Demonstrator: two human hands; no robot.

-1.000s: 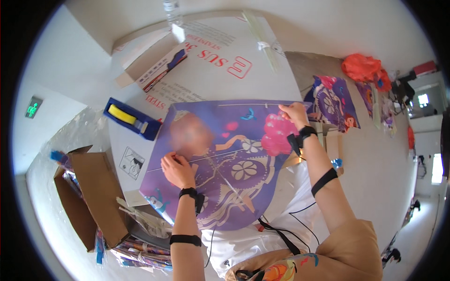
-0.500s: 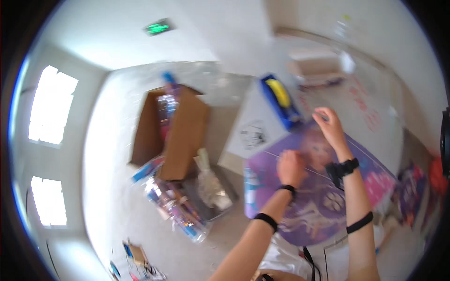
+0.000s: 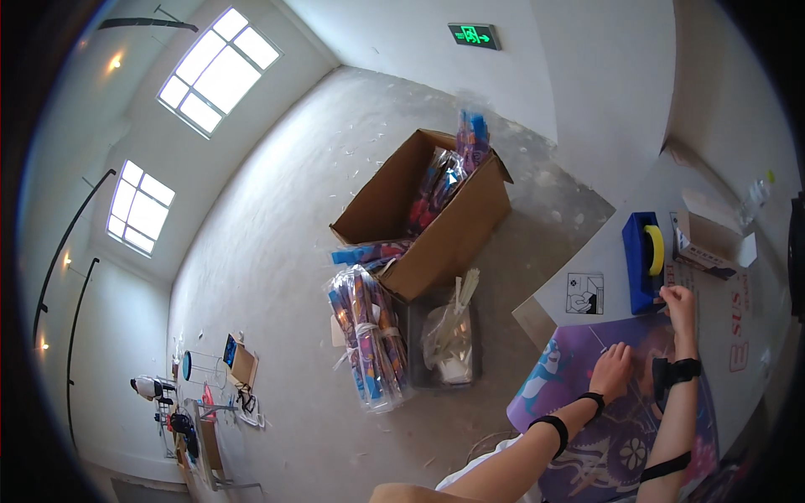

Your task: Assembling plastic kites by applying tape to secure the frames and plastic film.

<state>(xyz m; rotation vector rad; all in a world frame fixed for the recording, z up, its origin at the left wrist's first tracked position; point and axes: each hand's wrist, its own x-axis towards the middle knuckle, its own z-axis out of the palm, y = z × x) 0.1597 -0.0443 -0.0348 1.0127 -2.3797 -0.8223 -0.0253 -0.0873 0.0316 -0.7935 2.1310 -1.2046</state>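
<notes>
A purple printed sheet (image 3: pixel 579 427) with cartoon pictures lies over the near right of the table. My left hand (image 3: pixel 613 373) rests on it palm down, fingers bent lightly against the surface. A thin white line, perhaps a rod, runs across the sheet and passes beneath that hand. Beyond the sheet stands a blue tape dispenser (image 3: pixel 639 272) carrying a yellow roll of tape (image 3: pixel 655 250). My right hand (image 3: pixel 682 308) is at the dispenser's near end with thumb and fingertips pinched together. Whatever lies between those fingertips is too small to make out.
An open white carton (image 3: pixel 708 243) stands behind the dispenser; a line-drawing label (image 3: pixel 584 293) is at its left. On the floor are a tall cardboard box (image 3: pixel 457 243) with wrapped bundles, more plastic-wrapped bundles (image 3: pixel 366 335), and a grey bin (image 3: pixel 415 352) holding plastic bags and pale strips.
The view has swung left, so everything sits further right in the picture. My right hand has gone from above the sheet to the dispenser's end. My left hand stays on the sheet.
</notes>
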